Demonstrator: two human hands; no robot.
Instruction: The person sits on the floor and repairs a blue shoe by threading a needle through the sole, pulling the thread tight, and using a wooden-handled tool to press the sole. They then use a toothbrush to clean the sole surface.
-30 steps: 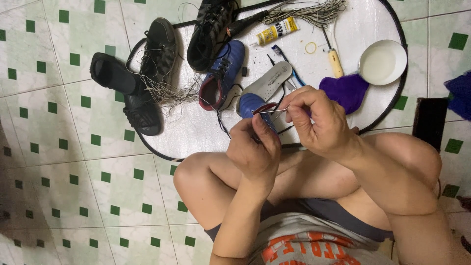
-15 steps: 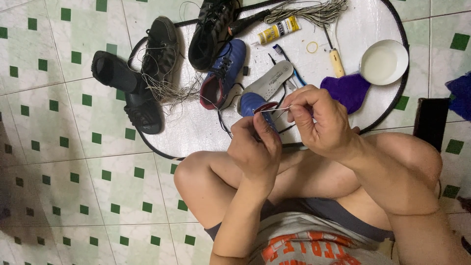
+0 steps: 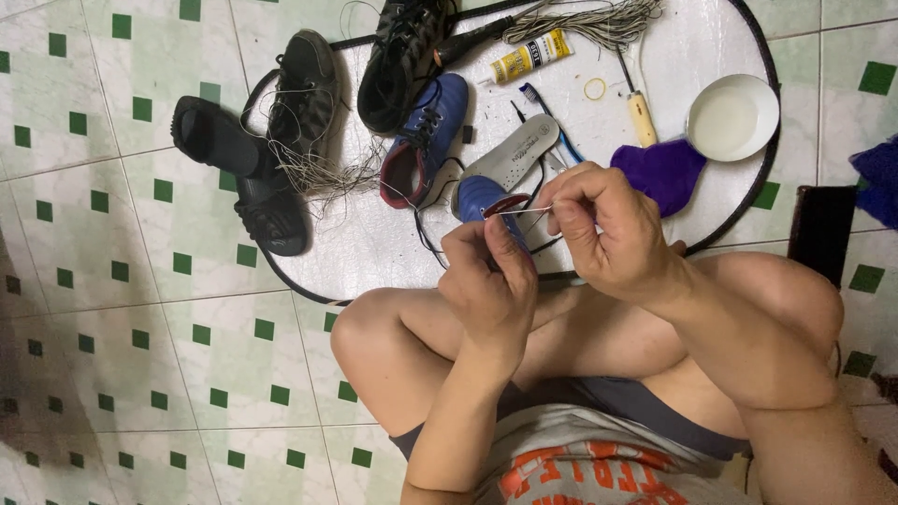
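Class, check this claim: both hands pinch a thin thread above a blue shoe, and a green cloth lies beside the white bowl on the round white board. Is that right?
Not quite. The cloth is purple, not green, as the head view shows. The rest holds: the left hand and right hand pinch a thin thread above the blue shoe, near the white bowl.

— What carries it all?
— A round white board with a thin black rim (image 3: 748,201), lying on a floor of pale tiles with green squares (image 3: 112,281).
— And on the board?
— Just beyond the fingertips (image 3: 561,201), a grey insole (image 3: 514,150) and a blue sneaker (image 3: 426,140); further out a yellow glue tube (image 3: 530,56), a bundle of grey cord (image 3: 599,19); to the right a purple cloth (image 3: 659,173), a white bowl (image 3: 731,117); far left, black shoes (image 3: 304,93)
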